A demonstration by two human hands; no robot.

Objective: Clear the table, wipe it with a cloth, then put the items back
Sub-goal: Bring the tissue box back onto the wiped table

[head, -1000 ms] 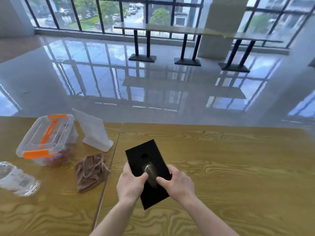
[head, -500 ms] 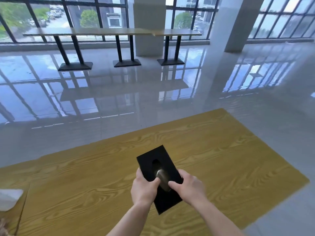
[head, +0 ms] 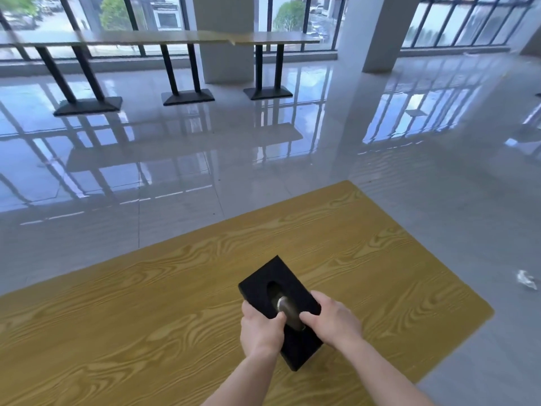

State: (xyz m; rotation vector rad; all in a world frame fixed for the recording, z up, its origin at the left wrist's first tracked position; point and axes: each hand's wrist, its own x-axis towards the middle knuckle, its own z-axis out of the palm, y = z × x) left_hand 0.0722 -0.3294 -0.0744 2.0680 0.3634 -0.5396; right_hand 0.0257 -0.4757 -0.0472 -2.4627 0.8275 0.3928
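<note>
A black rectangular box [head: 263, 281] with an oval opening in its top is held just above the yellow wood-grain table [head: 146, 317]. A grey-brown rounded object [head: 288, 310] sticks out of the opening. My left hand [head: 260, 331] grips the box's left near side, thumb on top. On the right near side my right hand [head: 333, 320] holds it the same way. The box's near end is partly hidden by both hands.
The table's right end and far edge border a glossy grey floor [head: 292, 148]. A small crumpled scrap [head: 525, 279] lies on the floor at the right. Long tables on black pedestals [head: 187, 96] and a white pillar [head: 377, 30] stand by the windows.
The view has swung right along the table. The plastic container, cloth, bottle and white stand have left the frame. Both hands keep the same hold on the black box.
</note>
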